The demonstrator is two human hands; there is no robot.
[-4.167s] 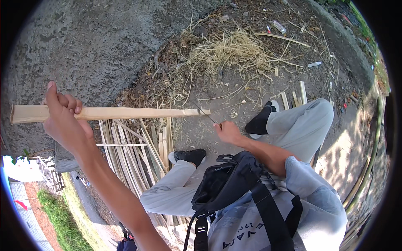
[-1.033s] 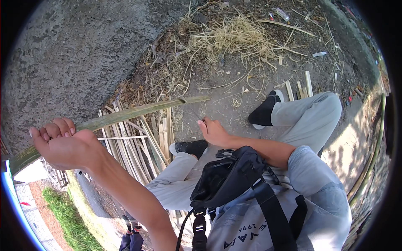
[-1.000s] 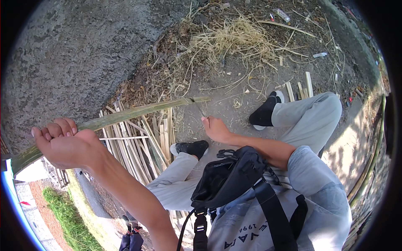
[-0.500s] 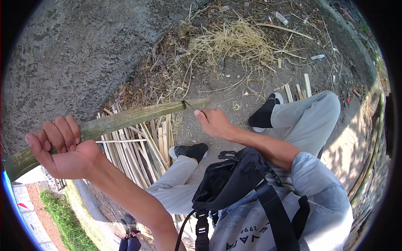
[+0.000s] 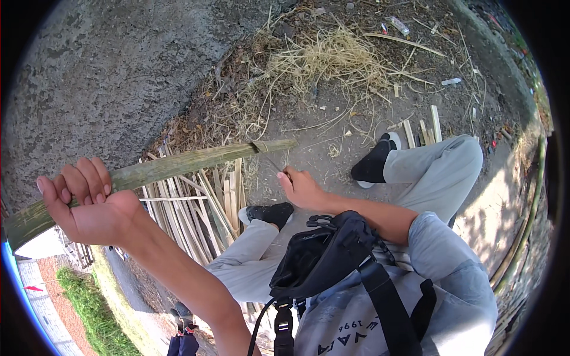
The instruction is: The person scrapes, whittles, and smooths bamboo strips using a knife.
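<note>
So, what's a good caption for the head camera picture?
Left grip on a long greenish strip, right grip on a thin blade crossing it near one end.

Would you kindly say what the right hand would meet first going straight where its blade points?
Probably the green bamboo strip: the right hand holds a blade seemingly crossing it, though depth is unclear.
</note>
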